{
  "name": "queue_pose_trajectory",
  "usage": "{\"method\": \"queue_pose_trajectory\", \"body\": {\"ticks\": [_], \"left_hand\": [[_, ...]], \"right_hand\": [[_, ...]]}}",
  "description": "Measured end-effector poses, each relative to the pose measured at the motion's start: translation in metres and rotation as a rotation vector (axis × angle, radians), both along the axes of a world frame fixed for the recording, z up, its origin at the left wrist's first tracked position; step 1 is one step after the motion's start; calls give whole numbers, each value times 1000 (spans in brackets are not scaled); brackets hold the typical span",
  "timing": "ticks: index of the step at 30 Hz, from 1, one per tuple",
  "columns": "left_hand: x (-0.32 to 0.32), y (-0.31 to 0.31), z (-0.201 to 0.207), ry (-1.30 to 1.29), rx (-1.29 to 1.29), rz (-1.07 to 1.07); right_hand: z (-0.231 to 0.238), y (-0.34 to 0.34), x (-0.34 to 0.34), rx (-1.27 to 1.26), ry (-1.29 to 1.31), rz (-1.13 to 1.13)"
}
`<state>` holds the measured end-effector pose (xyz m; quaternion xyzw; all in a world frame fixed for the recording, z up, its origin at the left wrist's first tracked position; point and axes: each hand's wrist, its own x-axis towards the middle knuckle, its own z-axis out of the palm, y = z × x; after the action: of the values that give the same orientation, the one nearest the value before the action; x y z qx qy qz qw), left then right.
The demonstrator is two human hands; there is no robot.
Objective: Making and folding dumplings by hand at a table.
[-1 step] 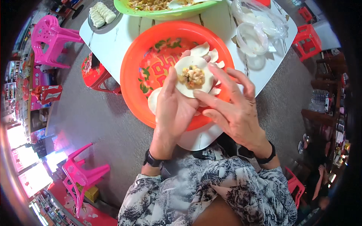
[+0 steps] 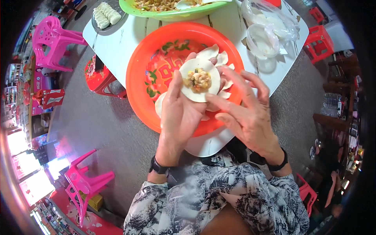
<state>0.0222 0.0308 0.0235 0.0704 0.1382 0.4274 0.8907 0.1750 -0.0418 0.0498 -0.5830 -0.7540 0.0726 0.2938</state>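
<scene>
A round white dumpling wrapper [image 2: 190, 92] lies flat on the fingers of my left hand [image 2: 176, 113], its thumb along the left edge. A small mound of chunky filling [image 2: 200, 80] sits in the wrapper's middle. My right hand [image 2: 252, 121] is at the wrapper's right side, fingers apart and holding nothing; its fingertips are by the edge, and whether they touch it I cannot tell. Beneath both hands is a red basin [image 2: 137, 98] with a patterned bottom. Several loose wrappers [image 2: 207, 53] lie along its right side, and another pale wrapper [image 2: 158, 104] shows beside my left hand.
A green basin [image 2: 168, 15] of filling stands beyond the red one. Folded dumplings [image 2: 105, 15] rest on a grey plate at the far left. Clear plastic bags [image 2: 270, 27] with wrappers lie at the far right of the white table [image 2: 282, 70]. Pink chairs [image 2: 51, 43] stand left.
My right hand has shifted slightly to the right. The red basin appears a little further right in the picture. The wrapper and filling stay on my left hand.
</scene>
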Motion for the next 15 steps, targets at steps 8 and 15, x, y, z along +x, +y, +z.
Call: {"method": "queue_pose_trajectory", "body": {"ticks": [8,15], "left_hand": [[-15,0,-9,-198,-22,-86],[-19,-10,-4,-85,1,-188]], "right_hand": [[12,-10,-20,-70,-80,-1],[31,-30,-23,-75,-237,-201]]}}
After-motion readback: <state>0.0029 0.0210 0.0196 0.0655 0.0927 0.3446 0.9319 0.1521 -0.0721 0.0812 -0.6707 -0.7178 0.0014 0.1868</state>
